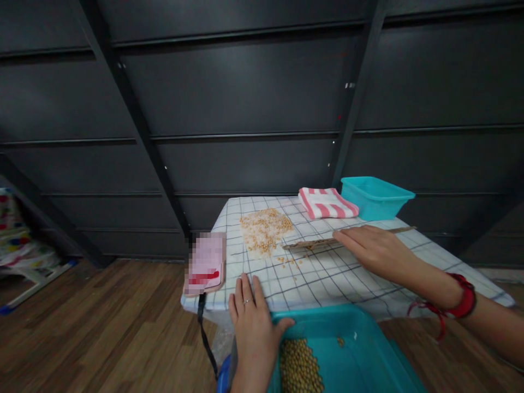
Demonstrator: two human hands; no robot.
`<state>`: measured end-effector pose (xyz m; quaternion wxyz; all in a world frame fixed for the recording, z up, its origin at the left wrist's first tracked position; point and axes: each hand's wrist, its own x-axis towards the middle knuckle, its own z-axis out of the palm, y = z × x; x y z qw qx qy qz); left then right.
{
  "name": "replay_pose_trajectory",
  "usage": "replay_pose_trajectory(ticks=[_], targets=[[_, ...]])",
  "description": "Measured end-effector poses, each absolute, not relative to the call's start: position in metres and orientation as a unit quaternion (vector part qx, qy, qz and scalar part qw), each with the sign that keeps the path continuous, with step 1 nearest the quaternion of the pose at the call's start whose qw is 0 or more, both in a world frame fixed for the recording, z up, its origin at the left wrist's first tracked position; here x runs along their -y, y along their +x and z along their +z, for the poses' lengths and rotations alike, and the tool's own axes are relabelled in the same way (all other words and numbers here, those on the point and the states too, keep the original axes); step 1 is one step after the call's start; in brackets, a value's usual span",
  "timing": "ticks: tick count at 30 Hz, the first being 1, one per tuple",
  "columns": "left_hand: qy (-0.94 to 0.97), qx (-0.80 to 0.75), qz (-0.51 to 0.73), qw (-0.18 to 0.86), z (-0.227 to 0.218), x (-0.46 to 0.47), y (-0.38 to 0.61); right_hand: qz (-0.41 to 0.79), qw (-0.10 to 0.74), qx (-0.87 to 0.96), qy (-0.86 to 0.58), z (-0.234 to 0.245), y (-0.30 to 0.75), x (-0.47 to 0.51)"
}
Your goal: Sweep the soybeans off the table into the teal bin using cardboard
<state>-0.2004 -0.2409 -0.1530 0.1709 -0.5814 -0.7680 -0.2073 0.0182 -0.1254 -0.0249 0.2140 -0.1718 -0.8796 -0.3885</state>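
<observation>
My right hand (pixel 370 248) grips a thin, flat brown strip, seen almost edge-on, that looks like cardboard (pixel 313 243). Its far left end rests low over the checked tablecloth (pixel 262 281), beside a few loose yellow beans (pixel 291 262). Left of it, a spread pile of yellow beans mixed with white grains (pixel 265 232) lies on the cloth. With fingers stretched out, my left hand (pixel 254 322) lies at the table's front edge, its thumb over the rim of a teal tub (pixel 327 312). Greenish-brown beans (pixel 301 365) fill the tub's left part.
At the back right stand a folded red-and-white striped towel (pixel 327 203) and a smaller turquoise basin (pixel 374 196). A pink, partly blurred flat item (pixel 207 262) with a black strap lies on the left edge. A dark panelled wall (pixel 245 87) rises behind the table.
</observation>
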Motion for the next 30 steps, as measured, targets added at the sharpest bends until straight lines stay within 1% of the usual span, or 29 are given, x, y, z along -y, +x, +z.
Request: replay_pose_trajectory(ticks=[6,10,14,21,26,30], targets=[[-0.578,0.769,-0.198,0.191,-0.151,0.241,-0.199,-0.418,0.235,0.86,-0.173,-0.02,0.027,0.126],[-0.586,0.762,-0.194,0.195,-0.156,0.241,-0.203,-0.445,0.216,0.851,-0.178,-0.021,0.03,0.124],[-0.613,0.742,-0.195,0.189,-0.163,0.241,-0.209,-0.437,0.197,0.861,-0.171,-0.023,0.032,0.135],[-0.607,0.75,-0.195,0.173,-0.16,0.241,-0.207,-0.455,0.221,0.845,-0.173,-0.017,0.033,0.137],[-0.589,0.766,-0.194,0.167,-0.155,0.24,-0.202,-0.457,0.199,0.849,-0.179,-0.023,0.029,0.125],[-0.591,0.764,-0.192,0.171,-0.153,0.241,-0.201,-0.444,0.194,0.86,-0.161,-0.025,0.031,0.137]])
